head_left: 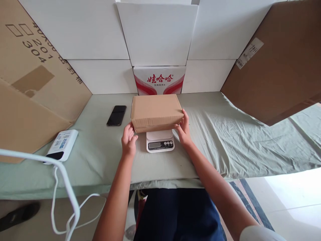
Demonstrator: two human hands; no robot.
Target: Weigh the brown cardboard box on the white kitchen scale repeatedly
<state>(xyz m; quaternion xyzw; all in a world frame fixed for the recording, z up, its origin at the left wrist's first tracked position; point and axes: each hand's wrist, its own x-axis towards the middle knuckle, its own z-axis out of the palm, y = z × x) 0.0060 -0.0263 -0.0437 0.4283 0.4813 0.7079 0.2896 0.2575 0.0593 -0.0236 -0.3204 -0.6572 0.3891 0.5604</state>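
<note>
Two bare hands flank a closed brown cardboard box (156, 112) resting on a small white digital kitchen scale (159, 141). Left hand (128, 139) is open, fingertips touching the box's near left corner; right hand (184, 129) is open, fingers against its right end. Box overhangs the scale on both sides. Risk: uneven hand pressure could tip it off. Black phone (116, 115) lies left of the left hand.

A plain brown cardboard box (156, 111), closed and flat, lies level on a small white scale (160, 140), covering its platform; only the scale's front panel with display and buttons shows at 6 o'clock of the box. The box's long side runs from 9 to 3 o'clock
</note>
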